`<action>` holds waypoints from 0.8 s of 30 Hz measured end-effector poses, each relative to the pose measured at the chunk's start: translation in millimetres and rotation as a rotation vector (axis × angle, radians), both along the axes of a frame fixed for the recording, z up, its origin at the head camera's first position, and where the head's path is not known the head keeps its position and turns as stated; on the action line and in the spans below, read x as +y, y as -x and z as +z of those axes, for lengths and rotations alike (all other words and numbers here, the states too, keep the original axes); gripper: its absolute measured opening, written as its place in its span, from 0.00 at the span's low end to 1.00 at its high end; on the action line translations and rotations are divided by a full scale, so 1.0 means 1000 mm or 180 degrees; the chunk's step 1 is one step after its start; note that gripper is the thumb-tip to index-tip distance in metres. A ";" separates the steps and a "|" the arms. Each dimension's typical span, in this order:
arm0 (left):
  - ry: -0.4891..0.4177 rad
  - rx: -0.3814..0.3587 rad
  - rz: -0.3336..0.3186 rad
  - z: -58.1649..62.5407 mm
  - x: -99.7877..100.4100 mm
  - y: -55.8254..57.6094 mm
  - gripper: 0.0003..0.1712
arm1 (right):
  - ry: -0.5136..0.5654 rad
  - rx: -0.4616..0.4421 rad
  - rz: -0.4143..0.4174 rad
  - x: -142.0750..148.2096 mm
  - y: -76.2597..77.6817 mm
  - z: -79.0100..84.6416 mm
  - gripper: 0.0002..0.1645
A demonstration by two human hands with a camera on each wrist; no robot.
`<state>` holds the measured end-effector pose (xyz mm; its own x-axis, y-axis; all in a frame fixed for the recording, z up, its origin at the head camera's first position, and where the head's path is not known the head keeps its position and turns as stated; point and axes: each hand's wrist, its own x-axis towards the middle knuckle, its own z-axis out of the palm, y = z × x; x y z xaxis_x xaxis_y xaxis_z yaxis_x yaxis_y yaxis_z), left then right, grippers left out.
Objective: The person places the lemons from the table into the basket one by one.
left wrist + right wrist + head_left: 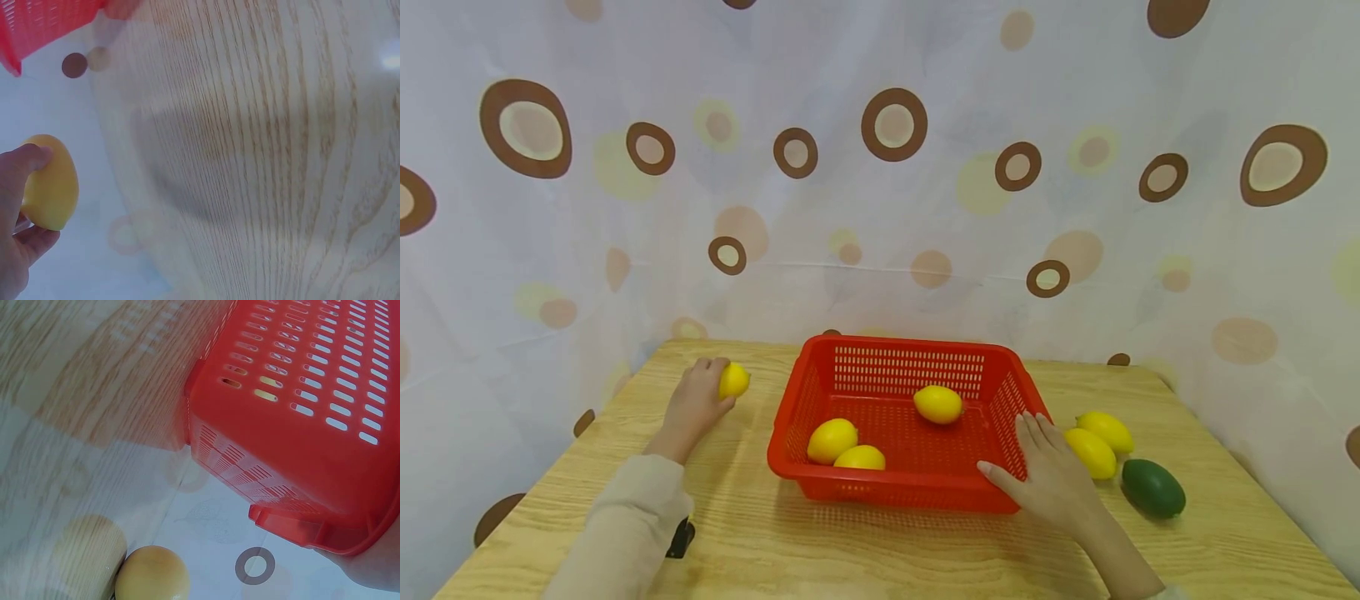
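A yellow lemon (733, 381) is pinched between the thumb and fingers of my left hand (697, 402), left of the red basket (910, 492). The left wrist view shows the same lemon (55, 187) with the thumb laid over its side. My right hand (1052, 479) rests on the basket's front right corner, fingers straight over the right rim and thumb across the front rim. Inside the basket, one lemon (938, 405) lies toward the back right. Two more, a lemon (832, 442) and a partly hidden lemon (861, 457), sit together at the front left.
On the wooden table (925, 558), right of the basket, lie a lemon (1105, 431), another lemon (1092, 454) and a dark green oval fruit (1153, 489). A small black object (681, 539) shows beside the left sleeve. A patterned curtain (880, 217) hangs behind the table.
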<state>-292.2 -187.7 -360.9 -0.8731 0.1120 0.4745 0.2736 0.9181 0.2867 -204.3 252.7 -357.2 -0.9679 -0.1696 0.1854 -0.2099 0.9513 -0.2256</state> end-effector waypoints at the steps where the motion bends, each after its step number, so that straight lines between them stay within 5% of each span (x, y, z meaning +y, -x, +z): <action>1: 0.0011 -0.0011 0.0006 0.001 0.000 0.000 0.27 | 0.0001 0.0001 0.0000 0.000 0.000 0.000 0.58; 24: -0.0050 0.0057 -0.0062 0.017 0.007 0.003 0.27 | 0.0018 0.0014 0.0019 -0.001 -0.001 0.002 0.57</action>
